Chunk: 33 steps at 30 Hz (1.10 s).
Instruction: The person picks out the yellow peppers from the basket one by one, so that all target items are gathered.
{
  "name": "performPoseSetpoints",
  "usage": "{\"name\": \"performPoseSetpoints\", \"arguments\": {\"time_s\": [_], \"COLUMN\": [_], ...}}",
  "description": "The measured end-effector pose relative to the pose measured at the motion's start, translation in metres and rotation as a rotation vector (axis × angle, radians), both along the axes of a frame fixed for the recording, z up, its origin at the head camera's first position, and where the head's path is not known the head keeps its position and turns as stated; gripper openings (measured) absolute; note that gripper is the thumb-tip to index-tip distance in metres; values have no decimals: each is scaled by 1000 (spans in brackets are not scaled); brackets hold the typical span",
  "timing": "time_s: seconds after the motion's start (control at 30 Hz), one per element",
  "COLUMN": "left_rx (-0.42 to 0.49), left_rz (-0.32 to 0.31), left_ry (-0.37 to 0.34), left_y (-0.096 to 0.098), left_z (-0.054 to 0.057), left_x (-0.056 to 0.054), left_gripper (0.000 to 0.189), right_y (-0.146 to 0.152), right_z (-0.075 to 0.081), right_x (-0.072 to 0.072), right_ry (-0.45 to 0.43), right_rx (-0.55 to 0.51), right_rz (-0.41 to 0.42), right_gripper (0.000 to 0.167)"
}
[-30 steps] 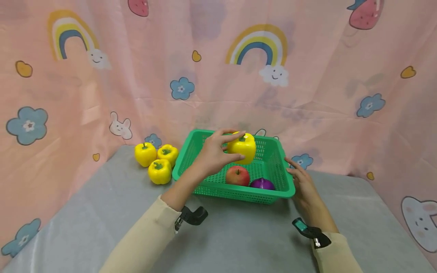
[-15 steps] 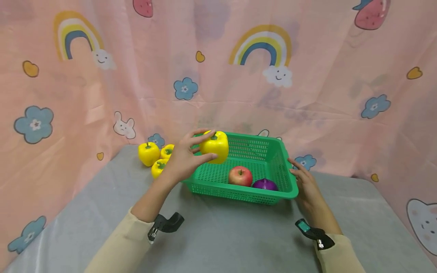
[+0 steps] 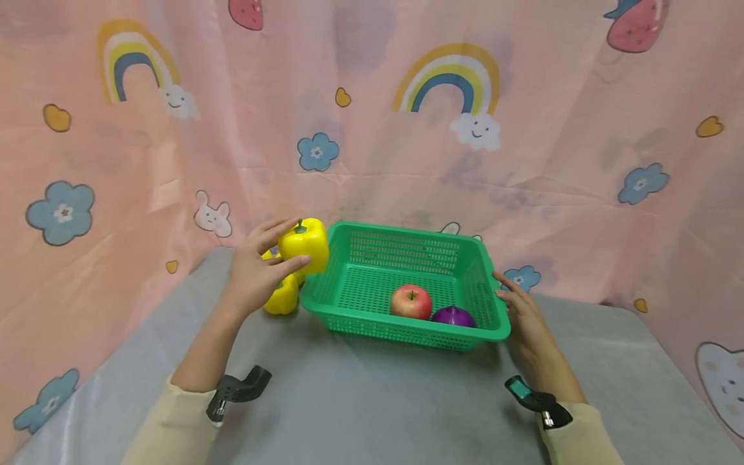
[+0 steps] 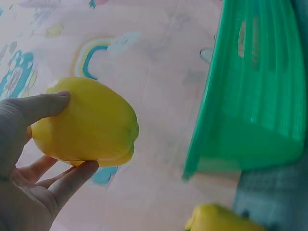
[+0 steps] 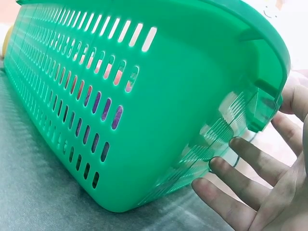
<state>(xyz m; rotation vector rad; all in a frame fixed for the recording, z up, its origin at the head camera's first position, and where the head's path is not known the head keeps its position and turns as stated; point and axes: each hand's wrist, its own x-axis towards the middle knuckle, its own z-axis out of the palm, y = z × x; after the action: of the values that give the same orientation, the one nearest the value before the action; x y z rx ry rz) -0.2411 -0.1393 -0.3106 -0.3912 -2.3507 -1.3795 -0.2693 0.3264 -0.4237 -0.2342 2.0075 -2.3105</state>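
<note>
In the head view my left hand (image 3: 251,276) pinches a yellow bell pepper (image 3: 309,246) between thumb and fingers, raised just off the left end of the green basket (image 3: 391,329). The left wrist view shows this bell pepper (image 4: 91,122) lying sideways, its rounded end pointing at the basket. My right hand (image 3: 531,332) is at the basket's right end, fingertips along the rim. Seen from the right wrist, the fingers (image 5: 245,180) are spread and fairly straight beside the end wall. An apple (image 3: 411,302) and a purple onion (image 3: 453,316) lie inside the basket near its front.
More yellow bell peppers (image 3: 281,298) stand on the grey tabletop left of the basket, partly hidden behind my left hand. A pink patterned curtain (image 3: 372,142) hangs behind the table.
My left hand has carried the bell pepper leftward, from over the basket's middle to beyond its left rim. My right hand has stayed at the basket's right end.
</note>
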Motion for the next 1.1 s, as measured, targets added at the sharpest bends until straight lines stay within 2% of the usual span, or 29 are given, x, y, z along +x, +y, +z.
{"name": "performPoseSetpoints", "arguments": {"time_s": [0.37,0.5,0.67,0.77,0.9,1.1], "left_rx": [-6,-18,-82,-103,-95,-118], "left_rz": [132,144,157,163,168,171], "left_ry": [-4,-20,-52,-38,-28,-81], "left_y": [-52,-66,-87,-99,-109,-119], "left_z": [-6,-12,-22,-29,-40,-54], "left_x": [8,4,-1,-4,-9,-17], "left_gripper": [63,64,67,66,65,64], "right_y": [-3,-2,-1,-1,-1,-1], "right_z": [-2,-2,-1,0,-1,-1], "right_x": [-1,-1,-1,-1,-1,0], "right_ry": [15,9,8,17,23,26], "right_rx": [3,13,7,18,28,16], "right_rz": [-19,-28,-20,-12,-12,-4], "right_gripper": [58,57,57,58,58,58]}}
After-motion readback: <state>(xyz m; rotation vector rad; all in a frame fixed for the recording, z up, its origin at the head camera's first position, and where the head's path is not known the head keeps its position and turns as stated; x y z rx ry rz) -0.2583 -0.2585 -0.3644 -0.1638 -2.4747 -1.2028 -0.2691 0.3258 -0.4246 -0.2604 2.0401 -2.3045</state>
